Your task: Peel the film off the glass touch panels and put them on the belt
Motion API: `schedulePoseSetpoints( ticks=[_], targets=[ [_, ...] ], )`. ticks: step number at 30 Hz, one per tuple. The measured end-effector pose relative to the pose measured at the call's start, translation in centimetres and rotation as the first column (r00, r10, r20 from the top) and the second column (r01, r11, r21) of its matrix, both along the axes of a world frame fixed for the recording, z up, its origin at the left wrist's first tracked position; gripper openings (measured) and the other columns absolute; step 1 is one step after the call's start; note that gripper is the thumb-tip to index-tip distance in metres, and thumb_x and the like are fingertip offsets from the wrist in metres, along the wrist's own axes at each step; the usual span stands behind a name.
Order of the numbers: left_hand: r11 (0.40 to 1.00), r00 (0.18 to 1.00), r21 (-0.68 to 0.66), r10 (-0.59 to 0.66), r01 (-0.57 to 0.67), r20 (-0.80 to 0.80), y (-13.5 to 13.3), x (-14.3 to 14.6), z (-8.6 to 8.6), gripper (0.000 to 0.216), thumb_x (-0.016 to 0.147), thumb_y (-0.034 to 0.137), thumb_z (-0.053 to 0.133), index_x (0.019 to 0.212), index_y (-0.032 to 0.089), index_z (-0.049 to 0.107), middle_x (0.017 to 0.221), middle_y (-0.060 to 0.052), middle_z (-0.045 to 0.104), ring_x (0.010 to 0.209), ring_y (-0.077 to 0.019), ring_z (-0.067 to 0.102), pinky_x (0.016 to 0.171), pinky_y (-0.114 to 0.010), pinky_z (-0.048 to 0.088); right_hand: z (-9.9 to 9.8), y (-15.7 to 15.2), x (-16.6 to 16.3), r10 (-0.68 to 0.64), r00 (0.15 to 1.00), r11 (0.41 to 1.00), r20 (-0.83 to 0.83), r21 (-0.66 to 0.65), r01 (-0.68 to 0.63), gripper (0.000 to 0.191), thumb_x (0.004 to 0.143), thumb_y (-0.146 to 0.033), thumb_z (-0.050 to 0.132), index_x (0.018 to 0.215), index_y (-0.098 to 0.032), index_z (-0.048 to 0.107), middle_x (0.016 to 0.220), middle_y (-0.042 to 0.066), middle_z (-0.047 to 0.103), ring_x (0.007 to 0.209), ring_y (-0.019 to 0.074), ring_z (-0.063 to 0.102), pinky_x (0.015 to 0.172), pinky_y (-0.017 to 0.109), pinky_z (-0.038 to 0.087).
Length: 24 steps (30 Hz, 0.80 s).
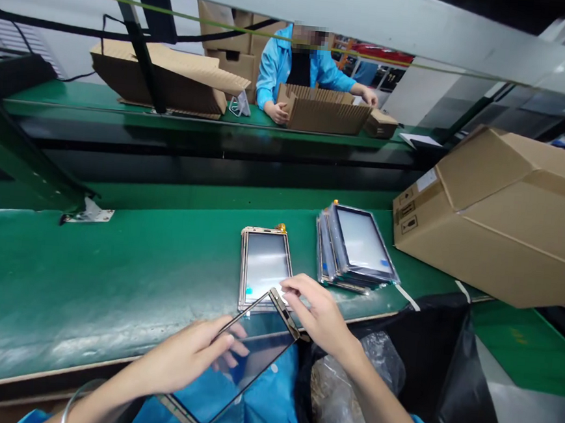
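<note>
Where panel tilts: left hand clamped on, right hand's grip unclear
Rightward: panel stack, carton, black bag

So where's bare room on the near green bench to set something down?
Mainly the bench left of the middle panels, in front of the post foot. A narrower strip separates those panels from the right stack. Crowded where that stack nears the cardboard box, and before the middle panels, with the left hand, right hand and held panel.
</note>
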<state>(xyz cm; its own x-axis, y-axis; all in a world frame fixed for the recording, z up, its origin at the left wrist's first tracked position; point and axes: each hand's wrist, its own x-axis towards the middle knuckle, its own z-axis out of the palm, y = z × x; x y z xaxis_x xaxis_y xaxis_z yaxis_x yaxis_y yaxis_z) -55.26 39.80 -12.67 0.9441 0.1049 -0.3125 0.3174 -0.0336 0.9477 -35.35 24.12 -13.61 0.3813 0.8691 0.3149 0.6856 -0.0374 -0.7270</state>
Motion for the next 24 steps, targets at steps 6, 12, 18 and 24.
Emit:
schedulePoseSetpoints(
  ticks=[6, 12, 18, 24],
  targets=[
    [0.943, 0.982, 0.275, -0.181, 0.188, -0.048, 0.3, -0.1, 0.8, 0.031, 0.096, 0.034, 0.040, 0.116, 0.022, 0.060, 0.099, -0.005, 0.074, 0.081, -0.0178, 0.070, 0.078, -0.029, 0.053, 3.3, 0.8, 0.6, 0.242, 0.970, 0.958, 0.017, -0.163, -0.236, 0.014, 0.092, -0.014, 0.048, 0.081, -0.019, 0.055, 0.081, 0.001, 0.058, 0.076, 0.0135, 0.054, 0.070, 0.025, 0.044],
    [0.922, 0.958, 0.263, -0.262, 0.284, -0.117, 0.4, 0.1, 1.2, 0.034, 0.098, 0.038, 0.034, 0.113, 0.019, 0.057, 0.099, -0.006, 0.073, 0.085, -0.0181, 0.068, 0.081, -0.032, 0.052, 3.1, -0.1, 0.6, 0.300, 0.929, 0.947, 0.215, -0.181, -0.264, 0.016, 0.095, -0.013, 0.042, 0.083, -0.017, 0.052, 0.083, 0.005, 0.056, 0.079, 0.0159, 0.050, 0.069, 0.027, 0.044],
    [0.965, 0.956, -0.144, -0.241, 0.218, -0.167, 1.6, 1.2, 0.5, 0.033, 0.094, 0.046, 0.041, 0.103, 0.016, 0.051, 0.104, -0.013, 0.072, 0.083, -0.0207, 0.070, 0.067, -0.030, 0.053, 2.0, -1.7, -0.6, 0.136, 0.846, 0.982, 0.515, 0.044, -0.185, 0.016, 0.094, -0.011, 0.040, 0.087, -0.015, 0.054, 0.085, 0.008, 0.059, 0.075, 0.0177, 0.050, 0.065, 0.028, 0.044],
    [0.954, 0.947, -0.190, -0.266, 0.232, -0.178, 2.2, 1.6, 0.4, 0.032, 0.093, 0.046, 0.043, 0.102, 0.016, 0.050, 0.105, -0.016, 0.072, 0.084, -0.0206, 0.070, 0.065, -0.028, 0.052, 1.8, -2.0, -0.2, 0.072, 0.993, 0.997, 0.093, -0.006, -0.072, 0.008, 0.092, -0.014, 0.046, 0.090, -0.019, 0.052, 0.091, 0.005, 0.056, 0.084, 0.0155, 0.055, 0.073, 0.027, 0.046]
  ],
)
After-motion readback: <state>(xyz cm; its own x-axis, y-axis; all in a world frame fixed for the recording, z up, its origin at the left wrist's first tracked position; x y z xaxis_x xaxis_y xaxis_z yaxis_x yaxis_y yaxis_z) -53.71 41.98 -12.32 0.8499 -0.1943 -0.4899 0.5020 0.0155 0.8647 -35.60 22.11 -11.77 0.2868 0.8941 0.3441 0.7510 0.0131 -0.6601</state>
